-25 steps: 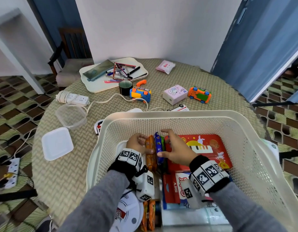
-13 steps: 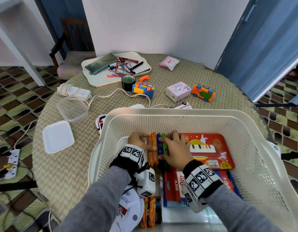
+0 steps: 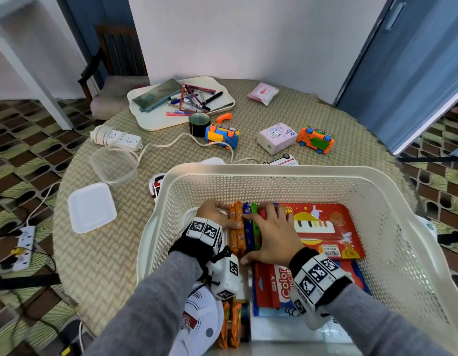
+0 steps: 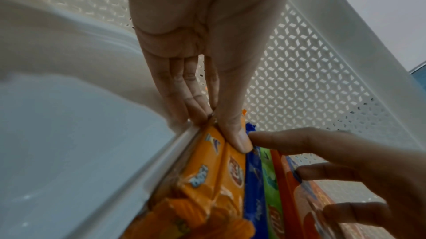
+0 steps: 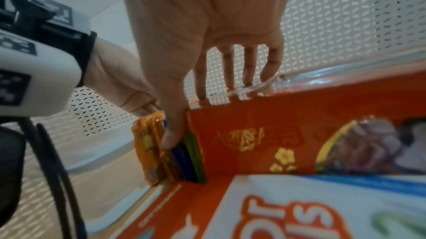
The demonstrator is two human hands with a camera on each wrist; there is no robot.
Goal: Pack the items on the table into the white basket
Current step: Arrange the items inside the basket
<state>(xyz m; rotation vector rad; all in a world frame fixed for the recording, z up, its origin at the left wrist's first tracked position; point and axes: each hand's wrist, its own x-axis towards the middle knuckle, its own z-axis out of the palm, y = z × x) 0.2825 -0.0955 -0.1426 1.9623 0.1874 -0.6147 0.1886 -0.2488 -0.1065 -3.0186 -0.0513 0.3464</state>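
Note:
The white basket (image 3: 274, 170) stands at the table's near edge with both my hands inside it. Orange snack packets (image 3: 234, 237), a blue one (image 3: 247, 235) and a green one (image 3: 255, 227) stand on edge in a row between a white container (image 3: 194, 214) and a red piano toy box (image 3: 325, 227). My left hand (image 3: 215, 214) lies with straight fingers along the orange packets (image 4: 207, 170), its thumb on top. My right hand (image 3: 271, 232) is spread, fingers on the red box's edge (image 5: 242, 115), thumb pressing the blue packet (image 5: 182, 159).
A colour pencils box (image 3: 271, 286) lies nearer in the basket. On the table beyond are an orange toy car (image 3: 315, 140), a blue toy (image 3: 222, 134), a tissue box (image 3: 276, 137), a pink pack (image 3: 263, 92), a pen tray (image 3: 151, 119), a power strip (image 3: 117, 138) and a clear tub (image 3: 113, 165).
Both hands stay on the row of packets. My right hand has slid slightly towards the far end, its fingers now over the red box's edge.

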